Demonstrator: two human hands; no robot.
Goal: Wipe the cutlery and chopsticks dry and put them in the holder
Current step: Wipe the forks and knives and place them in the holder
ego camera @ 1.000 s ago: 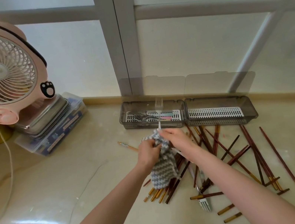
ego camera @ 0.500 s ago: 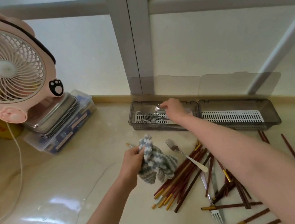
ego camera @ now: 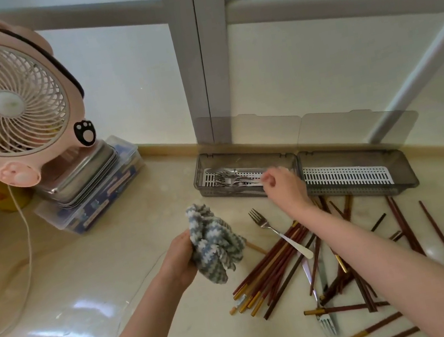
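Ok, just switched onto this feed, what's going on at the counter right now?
A person is drying cutlery. The left hand grips a striped cloth above the counter. The right hand is over the left compartment of the holder, at the handles of the forks lying in it; whether it grips one is unclear. A fork and many chopsticks lie loose on the counter, not yet put away.
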